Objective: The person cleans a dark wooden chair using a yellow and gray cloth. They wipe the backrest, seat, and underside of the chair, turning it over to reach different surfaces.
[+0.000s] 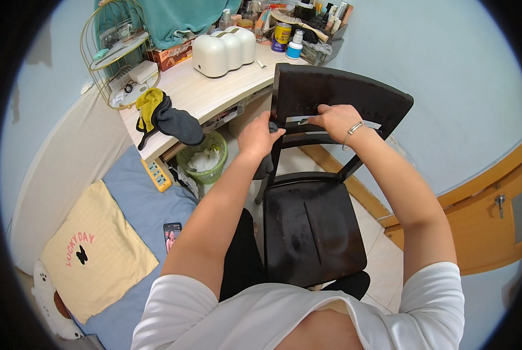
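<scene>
A dark brown wooden chair (313, 233) stands in front of me, with its backrest (342, 87) on the far side. At the backrest's left post my left hand (255, 138) is closed around a dark grey cloth (264, 168); part of it shows between thumb and fingers and the rest hangs below. My right hand (338, 122) is at the slats under the top panel, fingers curled in. What its fingertips hold, if anything, is hidden. A bracelet (352, 134) circles that wrist.
A white desk (226, 87) bears a white lobed box (223, 51), bottles and a grey-and-yellow fabric item (170, 119) at its edge. Below are a green bin (217, 169) and a yellow power strip (156, 175). A phone (172, 233) and yellow pillow (100, 245) lie at left.
</scene>
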Tool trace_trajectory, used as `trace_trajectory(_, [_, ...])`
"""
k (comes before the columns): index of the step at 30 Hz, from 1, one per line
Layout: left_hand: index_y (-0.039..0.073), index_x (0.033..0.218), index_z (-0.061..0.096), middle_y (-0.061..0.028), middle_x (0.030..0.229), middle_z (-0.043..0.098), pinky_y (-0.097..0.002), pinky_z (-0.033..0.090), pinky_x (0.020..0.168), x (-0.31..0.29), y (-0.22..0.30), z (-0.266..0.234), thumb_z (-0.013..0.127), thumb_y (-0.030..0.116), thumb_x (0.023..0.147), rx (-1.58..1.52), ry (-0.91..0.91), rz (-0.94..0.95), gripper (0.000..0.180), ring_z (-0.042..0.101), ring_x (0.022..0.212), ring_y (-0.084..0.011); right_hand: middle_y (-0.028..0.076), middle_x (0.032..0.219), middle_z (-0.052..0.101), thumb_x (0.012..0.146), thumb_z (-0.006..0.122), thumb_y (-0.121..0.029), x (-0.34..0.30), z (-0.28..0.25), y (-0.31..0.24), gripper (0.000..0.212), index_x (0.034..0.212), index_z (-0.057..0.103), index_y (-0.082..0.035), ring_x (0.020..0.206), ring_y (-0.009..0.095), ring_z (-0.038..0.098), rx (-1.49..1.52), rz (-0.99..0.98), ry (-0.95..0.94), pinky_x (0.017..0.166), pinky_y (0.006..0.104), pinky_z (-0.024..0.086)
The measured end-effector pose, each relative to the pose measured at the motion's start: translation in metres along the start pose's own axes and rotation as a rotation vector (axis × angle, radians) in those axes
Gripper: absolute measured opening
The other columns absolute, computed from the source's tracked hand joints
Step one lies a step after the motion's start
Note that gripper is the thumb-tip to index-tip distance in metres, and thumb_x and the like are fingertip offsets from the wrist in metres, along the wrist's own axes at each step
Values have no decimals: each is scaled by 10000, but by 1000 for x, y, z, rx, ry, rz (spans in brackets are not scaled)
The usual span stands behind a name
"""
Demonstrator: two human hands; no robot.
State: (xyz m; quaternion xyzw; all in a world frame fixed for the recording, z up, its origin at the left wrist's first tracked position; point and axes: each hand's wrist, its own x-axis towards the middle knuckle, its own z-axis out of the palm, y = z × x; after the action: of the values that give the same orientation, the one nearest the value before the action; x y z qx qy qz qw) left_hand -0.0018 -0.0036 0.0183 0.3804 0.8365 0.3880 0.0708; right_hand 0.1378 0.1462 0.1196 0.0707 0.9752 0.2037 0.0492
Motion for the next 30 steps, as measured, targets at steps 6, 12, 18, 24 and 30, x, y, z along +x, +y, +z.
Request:
trace_trajectory(6, [80,1210,545,-149,1104,639,-416,475,851,0,1,1,733,353,776,20,12,4,546,593,1043,-331,51,921,581,788,554,-66,-9,8,13,388,1104,669,-260,824,250,641,-49,-35,35,675,372,518])
trace_trajectory(12, [78,1222,542,-153,1102,640,-422,475,850,1,3,-1,734,354,776,28,-5,-5,558,593,1045,-332,51,919,580,810,556,-88,-9,11,15,361,1103,669,-266,812,256,637,16,0,32,670,378,516])
trace_trajectory(18, [87,1230,539,-148,1098,642,-425,478,843,0,5,-2,729,363,781,32,-20,-11,560,595,1044,-328,52,884,579,858,561,-165,-1,21,10,289,1108,668,-263,786,261,633,81,-14,109,644,387,508])
trace_trajectory(24, [87,1214,542,-139,1108,641,-418,473,852,0,-1,1,731,360,776,7,6,5,549,591,1054,-325,48,877,575,872,535,-165,-2,19,16,283,1102,671,-258,776,253,631,48,-39,89,641,380,511])
trace_trajectory(30, [92,1195,549,-136,1109,641,-414,472,856,1,-1,2,737,354,767,15,1,-4,536,590,1055,-325,51,901,577,830,546,-114,-2,10,13,337,1110,667,-257,796,257,637,9,-42,45,657,382,515])
